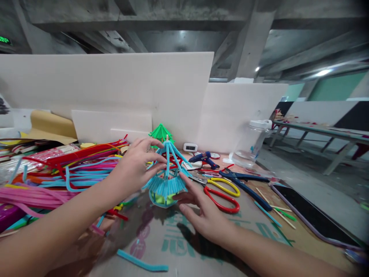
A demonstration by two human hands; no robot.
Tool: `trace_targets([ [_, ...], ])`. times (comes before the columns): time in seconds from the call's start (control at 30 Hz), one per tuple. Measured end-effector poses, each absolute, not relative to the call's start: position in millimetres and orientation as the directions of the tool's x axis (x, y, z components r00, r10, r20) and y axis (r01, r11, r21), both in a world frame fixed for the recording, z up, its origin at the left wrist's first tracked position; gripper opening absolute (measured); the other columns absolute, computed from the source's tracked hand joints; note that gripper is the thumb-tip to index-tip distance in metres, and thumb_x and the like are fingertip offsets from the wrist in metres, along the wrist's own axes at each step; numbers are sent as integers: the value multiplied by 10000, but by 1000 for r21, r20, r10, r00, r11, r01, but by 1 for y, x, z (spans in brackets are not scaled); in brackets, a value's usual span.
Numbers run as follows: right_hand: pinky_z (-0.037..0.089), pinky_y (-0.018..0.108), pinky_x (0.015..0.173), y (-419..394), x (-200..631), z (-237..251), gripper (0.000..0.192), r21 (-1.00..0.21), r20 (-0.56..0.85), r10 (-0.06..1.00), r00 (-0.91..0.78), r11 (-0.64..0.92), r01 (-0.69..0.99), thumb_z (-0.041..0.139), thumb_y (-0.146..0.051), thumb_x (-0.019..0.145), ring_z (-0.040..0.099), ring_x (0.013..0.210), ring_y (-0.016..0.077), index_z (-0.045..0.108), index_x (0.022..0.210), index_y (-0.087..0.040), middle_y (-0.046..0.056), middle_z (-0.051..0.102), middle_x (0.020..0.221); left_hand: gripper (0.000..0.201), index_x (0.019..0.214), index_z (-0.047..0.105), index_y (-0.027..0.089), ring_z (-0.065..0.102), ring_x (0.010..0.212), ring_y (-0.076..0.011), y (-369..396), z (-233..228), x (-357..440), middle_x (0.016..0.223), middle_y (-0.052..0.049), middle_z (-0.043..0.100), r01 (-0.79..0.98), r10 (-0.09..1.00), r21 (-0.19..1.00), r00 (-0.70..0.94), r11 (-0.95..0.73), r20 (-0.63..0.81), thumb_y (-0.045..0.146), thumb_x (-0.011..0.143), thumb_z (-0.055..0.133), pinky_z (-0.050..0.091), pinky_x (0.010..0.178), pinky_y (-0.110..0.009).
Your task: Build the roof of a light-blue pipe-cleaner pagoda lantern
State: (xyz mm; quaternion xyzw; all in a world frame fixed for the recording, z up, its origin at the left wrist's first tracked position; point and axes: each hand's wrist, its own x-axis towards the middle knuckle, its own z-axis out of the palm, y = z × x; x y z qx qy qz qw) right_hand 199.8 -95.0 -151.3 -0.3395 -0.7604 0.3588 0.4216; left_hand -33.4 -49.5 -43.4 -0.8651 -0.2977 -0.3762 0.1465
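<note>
A small blue pipe-cleaner umbrella [167, 175] with a green inside stands upright on the table, its wooden stick tip pointing up. My left hand [135, 165] grips its left side, fingers curled over the ribs near the top. My right hand [198, 213] touches its lower right rim with spread fingers, palm down on the table. A green pipe-cleaner umbrella [160, 132] stands just behind.
A heap of coloured pipe cleaners [57, 169] fills the left. Red scissors [223, 200], yellow scissors [223, 186], blue pliers [245, 182], a blue glue gun [205, 158], a clear jar [252, 144] and a dark tablet [311, 215] lie right. White boards [115, 92] wall the back.
</note>
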Motion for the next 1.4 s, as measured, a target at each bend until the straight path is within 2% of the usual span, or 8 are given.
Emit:
trace_targets([
  [0.17, 510, 462, 995, -95, 200, -151, 722, -809, 413, 809, -418, 536, 239, 537, -220, 938, 661, 1080, 222, 186, 1560, -321, 86, 669, 1157, 149, 914, 738, 175, 568, 1033, -270, -54, -42, -33, 1094, -114, 608, 672, 394, -107, 548, -733, 738, 234, 919, 602, 464, 922, -482],
  [0.4, 539, 447, 961, -95, 198, -150, 725, -781, 445, 788, -425, 574, 247, 534, -220, 939, 657, 1091, 223, 179, 1564, -309, 107, 641, 1228, 200, 1025, 725, 250, 545, 1067, -285, -59, -40, -32, 1095, -90, 621, 583, 245, -356, 711, -731, 659, 215, 954, 542, 443, 897, -465],
  [0.67, 533, 433, 980, -97, 198, -146, 744, -780, 435, 783, -445, 575, 249, 527, -208, 936, 659, 1092, 212, 151, 1575, -275, 105, 663, 1200, 180, 1021, 706, 239, 566, 1013, -251, -60, -39, -38, 1054, -69, 657, 535, 186, -439, 761, -722, 622, 229, 958, 538, 446, 883, -414],
  [0.8, 523, 446, 992, -98, 198, -145, 750, -800, 407, 804, -433, 542, 255, 533, -224, 935, 646, 1127, 228, 147, 1575, -280, 114, 641, 1249, 183, 1013, 700, 230, 580, 1008, -234, -58, -38, -40, 1018, -56, 696, 501, 193, -411, 781, -762, 595, 223, 965, 524, 453, 903, -396],
  [0.93, 510, 477, 992, -97, 198, -145, 754, -824, 374, 827, -421, 504, 259, 553, -243, 927, 642, 1129, 253, 162, 1571, -277, 120, 648, 1225, 173, 924, 679, 191, 603, 899, -187, -59, -30, -42, 933, -45, 704, 523, 189, -321, 704, -790, 684, 200, 971, 513, 464, 854, -348],
  [1.13, 536, 370, 865, -84, 197, -145, 695, -901, 349, 884, -311, 408, 147, 544, -267, 918, 635, 1000, 211, 239, 1538, -202, 106, 644, 1083, 224, 868, 637, 152, 584, 843, -221, -60, -16, -50, 855, -68, 661, 705, 344, -187, 538, -684, 770, 250, 988, 474, 446, 783, -360],
  [1.3, 523, 339, 820, -80, 198, -146, 701, -916, 338, 896, -288, 384, 119, 556, -279, 906, 613, 926, 186, 246, 1529, -198, 73, 622, 1008, 259, 798, 649, 168, 572, 850, -217, -54, -22, -49, 840, -52, 639, 662, 361, -205, 612, -721, 703, 361, 949, 566, 436, 791, -358],
  [1.4, 520, 341, 839, -81, 198, -146, 700, -911, 342, 891, -299, 393, 128, 557, -279, 906, 618, 953, 188, 245, 1529, -203, 74, 628, 1023, 239, 974, 678, 181, 581, 931, -226, -56, -29, -43, 946, -64, 640, 615, 353, -214, 665, -758, 658, 404, 893, 649, 443, 851, -377],
])
